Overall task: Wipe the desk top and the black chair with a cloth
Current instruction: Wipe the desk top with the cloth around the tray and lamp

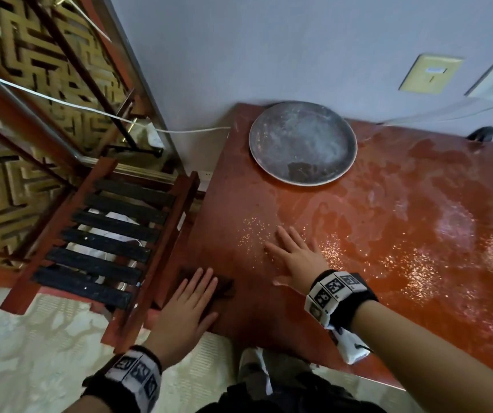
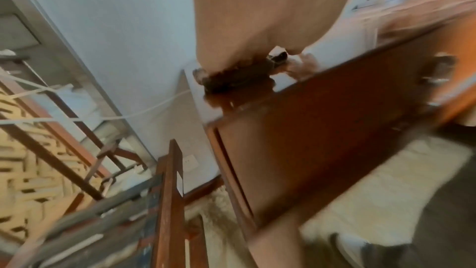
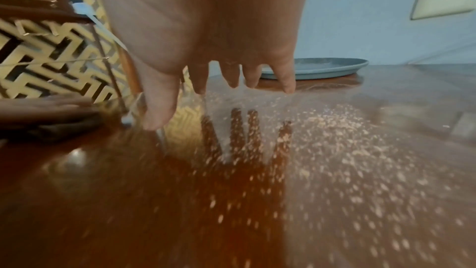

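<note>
The red-brown desk top (image 1: pixel 373 234) is glossy, smeared and strewn with pale crumbs. My left hand (image 1: pixel 193 293) lies flat with straight fingers on a dark brown cloth (image 1: pixel 221 286) at the desk's front left corner. The left wrist view shows the cloth (image 2: pixel 231 80) bunched under the palm at the desk's edge. My right hand (image 1: pixel 293 251) is spread open, palm down, over the crumbs. In the right wrist view its fingers (image 3: pixel 288 80) hover just above their reflection. The chair (image 1: pixel 111 242), with black slats in a red-brown frame, stands left of the desk.
A round grey plate (image 1: pixel 302 143) with brown residue sits at the desk's back left. A white cable (image 1: pixel 191 131) runs along the wall. Wall plates (image 1: pixel 430 74) are above the desk. A patterned screen (image 1: pixel 16 55) stands at far left, a pale rug (image 1: pixel 45 353) below.
</note>
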Motion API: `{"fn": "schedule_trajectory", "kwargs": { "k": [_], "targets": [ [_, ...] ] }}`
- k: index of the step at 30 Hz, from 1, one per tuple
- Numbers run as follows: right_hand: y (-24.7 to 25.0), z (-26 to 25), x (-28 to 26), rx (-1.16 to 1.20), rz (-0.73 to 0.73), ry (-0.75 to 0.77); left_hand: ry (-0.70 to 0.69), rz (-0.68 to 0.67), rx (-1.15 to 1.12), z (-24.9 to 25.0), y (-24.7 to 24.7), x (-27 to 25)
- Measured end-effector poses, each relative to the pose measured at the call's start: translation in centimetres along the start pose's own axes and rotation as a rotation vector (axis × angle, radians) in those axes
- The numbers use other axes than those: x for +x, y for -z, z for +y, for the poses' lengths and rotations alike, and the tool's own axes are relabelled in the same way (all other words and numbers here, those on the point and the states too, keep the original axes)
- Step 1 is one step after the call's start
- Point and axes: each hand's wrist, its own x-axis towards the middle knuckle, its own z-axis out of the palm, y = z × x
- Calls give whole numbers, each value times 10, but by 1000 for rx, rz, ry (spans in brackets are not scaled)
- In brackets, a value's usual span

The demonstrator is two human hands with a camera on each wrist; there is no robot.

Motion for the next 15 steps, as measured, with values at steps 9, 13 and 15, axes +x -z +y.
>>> {"fn": "schedule_trajectory", "kwargs": {
  "k": [9, 13, 15],
  "targets": [
    [27, 32, 29, -74, -62, 11, 35, -139, 115, -4, 37, 90],
    [45, 46, 55, -93, -103, 89, 57, -160, 15, 8, 28, 46],
    [50, 50, 62, -91, -131, 123, 115, -153, -4, 5, 29, 66]
  ]
}}
